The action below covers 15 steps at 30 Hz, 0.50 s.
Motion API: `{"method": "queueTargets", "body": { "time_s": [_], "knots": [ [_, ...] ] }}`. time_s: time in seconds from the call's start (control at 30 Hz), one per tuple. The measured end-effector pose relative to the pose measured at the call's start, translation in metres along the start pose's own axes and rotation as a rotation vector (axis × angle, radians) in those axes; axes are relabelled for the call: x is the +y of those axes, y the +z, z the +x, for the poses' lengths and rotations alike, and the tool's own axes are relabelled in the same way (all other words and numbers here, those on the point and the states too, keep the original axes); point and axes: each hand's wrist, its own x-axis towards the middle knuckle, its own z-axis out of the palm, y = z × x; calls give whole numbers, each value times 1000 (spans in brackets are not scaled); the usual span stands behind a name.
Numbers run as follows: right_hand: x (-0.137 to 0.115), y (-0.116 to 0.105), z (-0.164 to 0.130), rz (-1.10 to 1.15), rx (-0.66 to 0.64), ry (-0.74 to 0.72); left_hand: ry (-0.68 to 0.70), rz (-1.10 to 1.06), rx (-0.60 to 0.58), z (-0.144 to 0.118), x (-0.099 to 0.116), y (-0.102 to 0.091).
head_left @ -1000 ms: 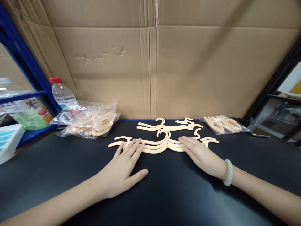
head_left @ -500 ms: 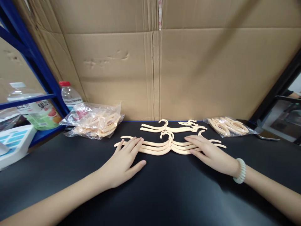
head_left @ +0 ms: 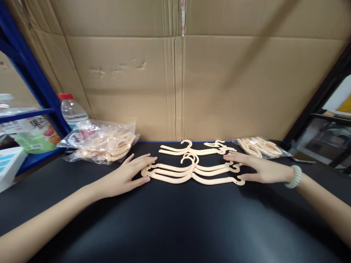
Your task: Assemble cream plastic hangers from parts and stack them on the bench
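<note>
Several small cream plastic hangers lie nested in a row on the black table. My left hand lies flat with its fingertips against the left ends of the hangers. My right hand, with a pale bead bracelet at the wrist, touches their right ends, fingers spread. Neither hand grips anything. Behind this row lie more loose hangers.
A clear bag of hangers sits at the back left, a smaller bag at the back right. A water bottle stands by a blue shelf frame. A cardboard wall closes the back.
Both hands slid outward from on top of the hangers to their ends. The hangers now lie gathered in a tighter, aligned row.
</note>
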Motion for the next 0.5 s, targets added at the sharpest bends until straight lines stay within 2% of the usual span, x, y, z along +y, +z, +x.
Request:
{"method": "queueTargets", "body": {
  "time_s": [0.13,0.33,0.5],
  "knots": [
    [-11,-1,3,12,-53,8,28,-8,-43,2,4,3],
    [-4,6,10,-22,42,-5,-13,-8,-32,3,6,4],
    [0,6,11,18,66,-11,-8,11,-17,4,8,5]
  ]
}}
